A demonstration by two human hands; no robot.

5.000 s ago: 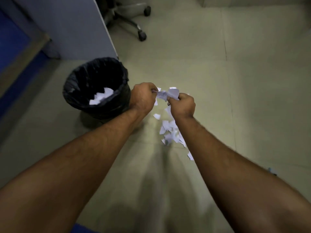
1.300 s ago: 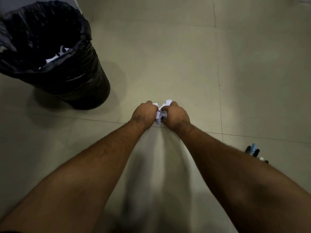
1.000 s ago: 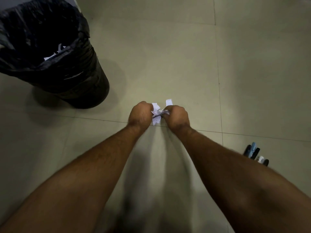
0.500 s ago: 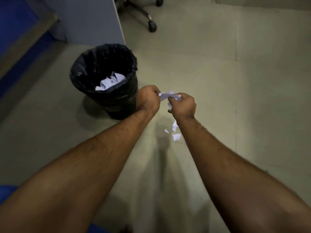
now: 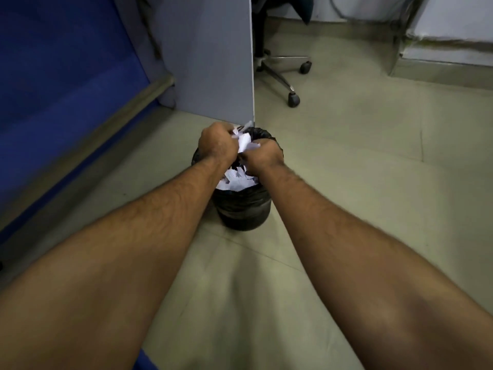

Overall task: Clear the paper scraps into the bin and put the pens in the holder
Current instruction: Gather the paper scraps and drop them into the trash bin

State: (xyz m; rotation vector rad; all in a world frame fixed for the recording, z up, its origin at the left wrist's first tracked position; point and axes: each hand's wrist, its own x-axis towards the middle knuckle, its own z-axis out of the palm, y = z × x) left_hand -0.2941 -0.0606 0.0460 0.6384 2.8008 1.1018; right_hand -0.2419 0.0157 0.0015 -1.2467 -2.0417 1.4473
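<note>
A round bin [image 5: 244,209] lined with a black bag stands on the tiled floor in the middle of the head view. White paper scraps [image 5: 237,182] lie inside it. My left hand [image 5: 217,144] and my right hand [image 5: 262,156] hover together right over the bin's mouth. Between them they clutch a bunch of white paper scraps [image 5: 244,141]. Both arms hide much of the bin's rim. No pens or pen holder are in view.
A grey partition panel [image 5: 213,62] stands just behind the bin. Left of it runs a blue wall [image 5: 58,76] with a low ledge. An office chair base with castors [image 5: 292,98] sits behind the panel to the right.
Both hands have carried the bunch of scraps from beside the bin to directly above its opening. The view has tilted up, and the loose scraps on the floor are out of sight.
</note>
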